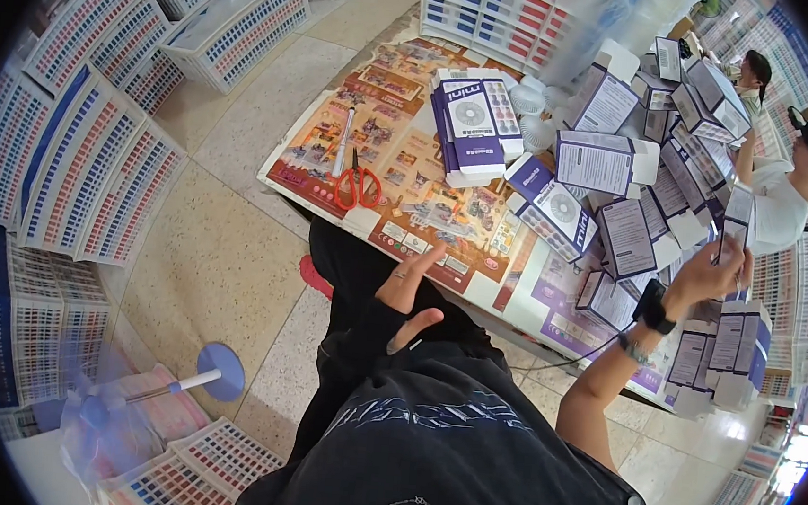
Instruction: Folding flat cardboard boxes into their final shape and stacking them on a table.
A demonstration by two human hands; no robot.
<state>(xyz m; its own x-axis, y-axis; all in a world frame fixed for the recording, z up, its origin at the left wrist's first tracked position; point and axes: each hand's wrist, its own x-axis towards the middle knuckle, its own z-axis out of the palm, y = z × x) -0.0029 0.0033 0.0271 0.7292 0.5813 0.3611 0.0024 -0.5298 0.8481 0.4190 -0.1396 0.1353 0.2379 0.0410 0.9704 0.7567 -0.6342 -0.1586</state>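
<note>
My right hand (709, 274) was closed on a white and purple box (737, 217), beside a big pile of boxes (628, 237) on the table (403, 139). My left hand (407, 295) held nothing, fingers apart, near the table's edge. Red-handled scissors (355, 175) lay nearby.

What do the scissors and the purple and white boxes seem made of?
The scissors have smooth, evenly red handles, probably plastic; the thin dark blades may be metal. The boxes look like smooth printed card, given their crisp edges and folded flaps.
</note>
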